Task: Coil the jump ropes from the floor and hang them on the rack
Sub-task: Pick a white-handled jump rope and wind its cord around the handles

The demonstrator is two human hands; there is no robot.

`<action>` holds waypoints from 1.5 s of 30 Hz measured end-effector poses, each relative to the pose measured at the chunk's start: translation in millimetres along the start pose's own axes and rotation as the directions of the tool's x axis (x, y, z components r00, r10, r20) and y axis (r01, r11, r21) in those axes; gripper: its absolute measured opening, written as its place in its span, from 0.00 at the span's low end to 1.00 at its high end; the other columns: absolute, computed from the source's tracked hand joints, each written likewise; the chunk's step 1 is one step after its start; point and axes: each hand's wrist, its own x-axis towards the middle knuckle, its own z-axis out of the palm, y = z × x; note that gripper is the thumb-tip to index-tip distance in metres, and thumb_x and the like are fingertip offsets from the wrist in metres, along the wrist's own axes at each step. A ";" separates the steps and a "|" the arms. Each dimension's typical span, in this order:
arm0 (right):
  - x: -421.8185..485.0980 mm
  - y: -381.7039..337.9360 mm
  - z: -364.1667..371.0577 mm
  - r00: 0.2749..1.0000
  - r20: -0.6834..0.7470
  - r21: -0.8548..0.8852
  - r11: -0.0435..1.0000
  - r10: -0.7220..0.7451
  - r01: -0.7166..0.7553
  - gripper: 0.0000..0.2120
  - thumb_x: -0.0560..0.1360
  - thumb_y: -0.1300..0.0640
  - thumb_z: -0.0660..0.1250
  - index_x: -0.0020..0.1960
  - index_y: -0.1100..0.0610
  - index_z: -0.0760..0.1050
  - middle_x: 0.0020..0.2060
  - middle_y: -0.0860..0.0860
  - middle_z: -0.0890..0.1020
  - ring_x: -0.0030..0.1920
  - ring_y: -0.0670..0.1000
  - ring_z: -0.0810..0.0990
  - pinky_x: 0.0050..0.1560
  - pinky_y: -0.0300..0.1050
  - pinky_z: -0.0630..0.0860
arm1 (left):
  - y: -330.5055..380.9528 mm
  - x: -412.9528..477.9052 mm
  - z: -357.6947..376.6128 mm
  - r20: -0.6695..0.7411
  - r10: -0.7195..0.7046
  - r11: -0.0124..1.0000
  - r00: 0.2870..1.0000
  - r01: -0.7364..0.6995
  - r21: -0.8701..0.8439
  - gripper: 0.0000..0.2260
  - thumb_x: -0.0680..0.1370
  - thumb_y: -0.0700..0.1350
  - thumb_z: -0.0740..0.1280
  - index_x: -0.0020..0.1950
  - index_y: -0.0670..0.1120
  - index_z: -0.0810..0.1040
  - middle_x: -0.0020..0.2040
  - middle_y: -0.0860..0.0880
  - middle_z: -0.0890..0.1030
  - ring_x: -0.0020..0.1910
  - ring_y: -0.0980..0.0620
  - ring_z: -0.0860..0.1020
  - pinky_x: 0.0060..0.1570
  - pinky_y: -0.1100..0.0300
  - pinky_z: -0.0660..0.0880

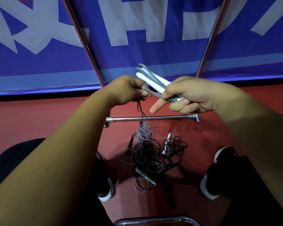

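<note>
Right hand point(191, 95) grips two white handles point(152, 80) with grey loops, index finger straight. Left hand point(127, 90) pinches one grey rope strand point(152, 93), which drops to the tangled pile point(150, 159) on the red floor point(55, 115), near the rack's base bar point(153, 118). Pile sits between two shoes point(219, 176). Three loose handles point(169, 136) show in it; rope count unclear.

Faced a blue banner point(47, 62) printed with large pale lettering, trimmed along the bottom with a lighter blue band and a black strip point(39, 98) meeting the red floor point(39, 121). Looked down on two dark shoes with white soles, left shoe point(104, 191) and right shoe point(217, 170), planted well apart on that floor below dark trouser legs point(15, 160). Caught a curved chrome tube point(153, 221) at the very bottom edge, between the legs.
</note>
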 end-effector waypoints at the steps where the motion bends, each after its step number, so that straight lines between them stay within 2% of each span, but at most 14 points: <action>1: -3.1 -0.5 1.5 0.999 0.042 -0.043 0.999 0.031 -0.029 0.03 0.83 0.66 0.56 0.54 0.65 0.68 0.57 0.63 0.87 0.23 0.43 0.55 0.18 0.35 0.51 | 0.0 -1.4 -2.4 -0.021 0.023 0.997 1.000 -0.024 -0.075 0.03 0.79 0.38 0.74 0.49 0.44 0.87 0.46 0.45 0.88 0.42 0.56 0.83 0.49 0.60 0.80; 5: -4.3 7.3 6.3 0.961 0.204 -0.185 0.972 0.184 -0.147 0.13 0.81 0.68 0.61 0.64 0.62 0.72 0.58 0.63 0.87 0.27 0.47 0.51 0.22 0.35 0.48 | 9.2 -4.6 -2.2 0.065 0.128 0.976 0.990 -0.114 -0.184 0.06 0.78 0.35 0.73 0.54 0.41 0.86 0.46 0.44 0.87 0.43 0.54 0.81 0.47 0.62 0.78; 8: 5.0 16.6 7.3 0.942 0.194 -0.234 0.945 0.274 -0.227 0.10 0.80 0.68 0.64 0.60 0.60 0.73 0.54 0.62 0.87 0.25 0.45 0.55 0.22 0.34 0.48 | 16.0 -2.3 1.9 0.050 0.144 0.977 0.988 -0.134 -0.167 0.07 0.77 0.34 0.74 0.51 0.44 0.88 0.46 0.47 0.87 0.45 0.56 0.81 0.53 0.63 0.77; 11: 10.3 23.9 8.6 0.930 0.148 -0.298 0.911 0.337 -0.283 0.04 0.81 0.67 0.65 0.55 0.64 0.75 0.41 0.59 0.86 0.22 0.44 0.59 0.19 0.31 0.52 | 24.3 -5.6 3.4 0.065 0.165 0.979 0.984 -0.156 -0.130 0.08 0.75 0.35 0.77 0.50 0.46 0.88 0.47 0.46 0.88 0.46 0.55 0.81 0.58 0.58 0.78; 14: 14.1 28.1 7.7 0.936 0.047 -0.393 0.868 0.348 -0.303 0.09 0.81 0.65 0.65 0.53 0.72 0.79 0.24 0.52 0.74 0.19 0.44 0.58 0.19 0.32 0.51 | 36.5 -9.6 2.8 0.105 0.201 0.978 0.974 -0.193 -0.078 0.10 0.73 0.35 0.77 0.50 0.48 0.89 0.49 0.42 0.85 0.46 0.52 0.80 0.58 0.56 0.77; 17: 22.4 31.8 6.0 0.953 -0.124 -0.347 0.887 0.278 -0.304 0.09 0.81 0.65 0.65 0.56 0.71 0.77 0.23 0.51 0.75 0.18 0.44 0.60 0.19 0.32 0.53 | 48.5 -12.8 1.7 0.128 0.225 0.972 0.966 -0.232 0.040 0.11 0.73 0.38 0.79 0.49 0.53 0.90 0.48 0.46 0.83 0.46 0.47 0.81 0.54 0.56 0.78; 21: 41.7 44.7 -5.3 0.950 -0.267 -0.188 0.958 0.164 -0.218 0.22 0.78 0.68 0.63 0.71 0.62 0.70 0.37 0.57 0.79 0.24 0.46 0.64 0.20 0.34 0.58 | 56.1 -15.9 0.3 0.219 0.210 0.933 0.953 -0.262 0.246 0.11 0.73 0.45 0.80 0.54 0.57 0.89 0.45 0.55 0.82 0.45 0.54 0.80 0.52 0.61 0.77; 27: 50.9 46.6 -12.8 0.927 -0.368 -0.216 0.964 0.068 -0.156 0.10 0.78 0.67 0.63 0.58 0.60 0.75 0.35 0.57 0.71 0.24 0.48 0.61 0.22 0.35 0.58 | 55.1 -16.5 7.2 0.155 0.108 0.789 0.982 -0.180 0.588 0.14 0.75 0.45 0.77 0.60 0.52 0.84 0.44 0.56 0.87 0.39 0.61 0.81 0.42 0.66 0.74; 30: 55.6 43.1 -12.6 0.911 -0.413 -0.183 0.980 -0.003 -0.080 0.08 0.78 0.66 0.63 0.55 0.58 0.74 0.34 0.56 0.71 0.24 0.47 0.61 0.22 0.36 0.57 | 47.7 -16.2 13.2 0.137 0.011 0.810 0.991 -0.089 0.580 0.08 0.76 0.49 0.77 0.48 0.46 0.84 0.37 0.53 0.87 0.33 0.62 0.82 0.49 0.58 0.80; 34: 55.8 37.4 -6.0 0.918 -0.390 -0.073 0.996 -0.067 0.042 0.07 0.78 0.65 0.65 0.55 0.56 0.74 0.33 0.51 0.72 0.24 0.46 0.60 0.22 0.36 0.56 | 37.8 -12.7 22.0 0.106 -0.129 0.875 0.986 0.063 0.480 0.14 0.80 0.54 0.73 0.46 0.43 0.83 0.38 0.50 0.87 0.36 0.52 0.86 0.51 0.51 0.83; 36: 52.0 31.3 -5.2 0.938 -0.339 0.011 0.996 -0.076 0.085 0.04 0.79 0.59 0.65 0.53 0.54 0.75 0.34 0.50 0.72 0.26 0.45 0.59 0.23 0.36 0.53 | 32.8 -9.2 24.3 0.042 -0.180 0.869 0.983 0.139 0.475 0.19 0.83 0.58 0.67 0.47 0.42 0.83 0.39 0.49 0.88 0.35 0.51 0.86 0.52 0.51 0.83; 38: 49.5 27.0 -7.0 0.957 -0.282 0.121 0.987 -0.066 0.103 0.11 0.79 0.47 0.65 0.55 0.52 0.78 0.35 0.50 0.72 0.28 0.46 0.57 0.24 0.35 0.52 | 29.3 -7.3 26.7 -0.035 -0.201 0.891 0.979 0.197 0.409 0.22 0.85 0.58 0.62 0.49 0.40 0.82 0.41 0.45 0.88 0.34 0.47 0.87 0.50 0.48 0.84; 41: 49.8 25.5 -9.4 0.942 -0.333 0.197 0.972 -0.053 0.124 0.24 0.79 0.32 0.64 0.58 0.51 0.78 0.34 0.50 0.72 0.27 0.46 0.57 0.23 0.36 0.52 | 33.9 -8.9 27.7 -0.107 -0.153 0.950 0.983 0.176 0.258 0.20 0.85 0.57 0.60 0.50 0.42 0.81 0.43 0.44 0.87 0.34 0.43 0.86 0.43 0.44 0.85; 45: 50.2 26.9 -14.5 0.909 -0.415 0.237 0.959 -0.045 0.156 0.21 0.81 0.33 0.65 0.54 0.52 0.77 0.34 0.50 0.73 0.26 0.46 0.58 0.22 0.36 0.54 | 42.6 -15.2 16.4 -0.028 -0.029 0.979 0.999 0.034 0.201 0.20 0.85 0.60 0.61 0.48 0.47 0.84 0.46 0.52 0.88 0.42 0.50 0.86 0.53 0.51 0.82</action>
